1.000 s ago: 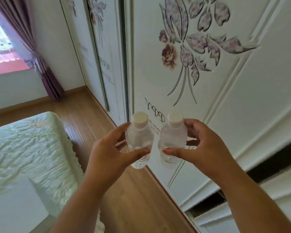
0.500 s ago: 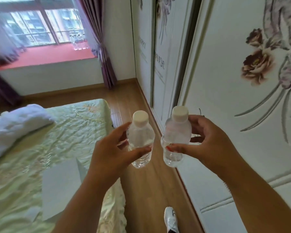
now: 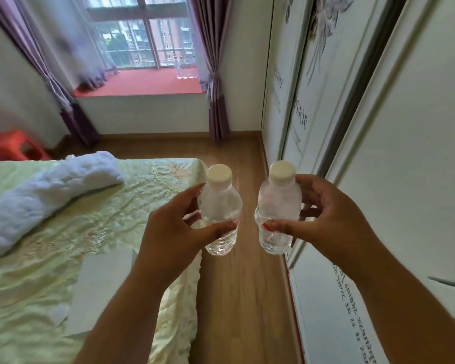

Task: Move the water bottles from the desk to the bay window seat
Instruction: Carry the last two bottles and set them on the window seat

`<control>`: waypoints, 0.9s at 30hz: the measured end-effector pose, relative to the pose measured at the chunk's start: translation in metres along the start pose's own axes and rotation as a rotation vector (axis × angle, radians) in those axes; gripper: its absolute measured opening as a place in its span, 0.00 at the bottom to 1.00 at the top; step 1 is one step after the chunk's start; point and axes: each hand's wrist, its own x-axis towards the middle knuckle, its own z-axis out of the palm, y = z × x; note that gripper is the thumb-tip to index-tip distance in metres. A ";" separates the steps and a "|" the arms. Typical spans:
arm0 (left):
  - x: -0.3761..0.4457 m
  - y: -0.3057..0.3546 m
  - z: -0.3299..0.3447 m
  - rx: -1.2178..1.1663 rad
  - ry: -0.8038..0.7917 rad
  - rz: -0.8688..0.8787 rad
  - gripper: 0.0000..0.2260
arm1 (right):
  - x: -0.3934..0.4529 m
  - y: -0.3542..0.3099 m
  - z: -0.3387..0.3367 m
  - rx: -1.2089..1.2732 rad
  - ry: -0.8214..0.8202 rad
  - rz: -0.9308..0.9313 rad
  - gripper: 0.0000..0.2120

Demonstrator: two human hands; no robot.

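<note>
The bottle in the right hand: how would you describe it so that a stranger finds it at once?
Start at the wardrobe on the right. Just beside it, the right hand grips a clear bottle with a white cap. Of the two held bottles, it is the one nearer the wardrobe.

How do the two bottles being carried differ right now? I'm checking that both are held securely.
The left bottle is held by the left hand over the bed's edge; the right bottle is held by the right hand beside the wardrobe. The right bottle's cap sits slightly higher in the frame. Both are clear, white-capped, roughly upright, and gripped around the body between thumb and fingers.
</note>
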 end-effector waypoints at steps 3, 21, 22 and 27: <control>0.013 -0.002 0.006 0.000 0.018 -0.025 0.34 | 0.022 0.005 -0.002 0.011 -0.035 -0.003 0.39; 0.205 -0.064 0.017 -0.025 -0.126 0.028 0.35 | 0.188 0.013 0.017 -0.042 0.030 0.107 0.35; 0.218 -0.068 0.013 -0.017 -0.133 0.042 0.35 | 0.199 0.011 0.021 -0.046 0.043 0.111 0.35; 0.278 -0.091 -0.008 -0.013 -0.157 0.075 0.35 | 0.248 0.002 0.043 -0.046 0.094 0.126 0.34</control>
